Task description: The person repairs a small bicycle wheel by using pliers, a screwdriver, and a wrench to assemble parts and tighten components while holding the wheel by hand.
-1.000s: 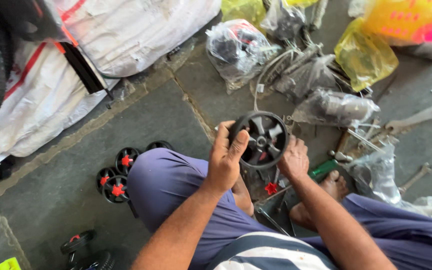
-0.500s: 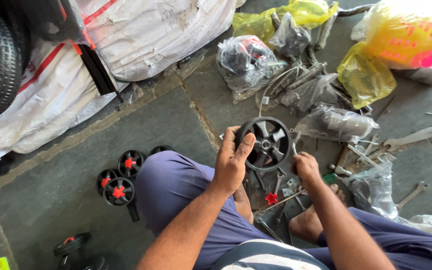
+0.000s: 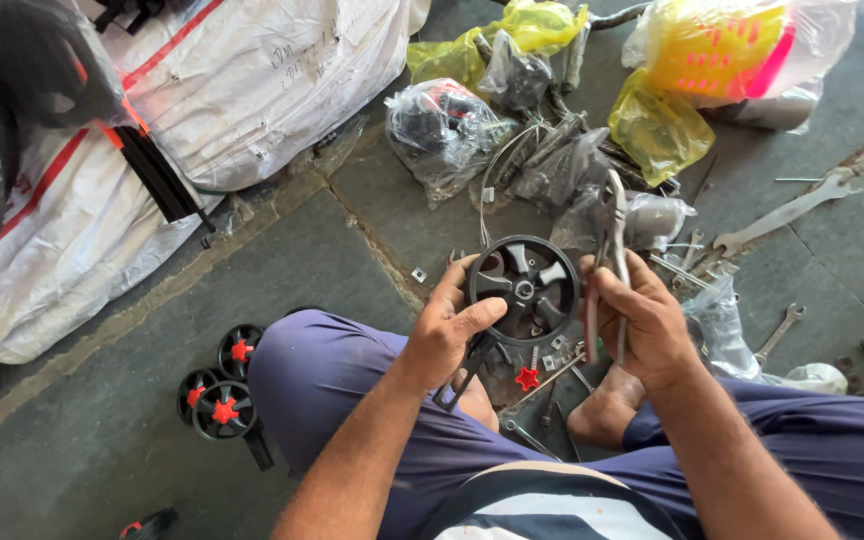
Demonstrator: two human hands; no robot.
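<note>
In two hands, one wheel

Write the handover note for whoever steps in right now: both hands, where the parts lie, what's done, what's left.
Left hand: grips the small black plastic spoked wheel by its rim, above the lap.
Right hand: holds the metal pliers upright, beside the wheel.
Nearby: three black wheels with red star-shaped hubs on the stone floor by the left knee; a loose red star-shaped cap below the held wheel; steel spanners to the right.
Done: those three wheels carry red hubs.
Left: the held wheel's hub shows no red cap.
</note>
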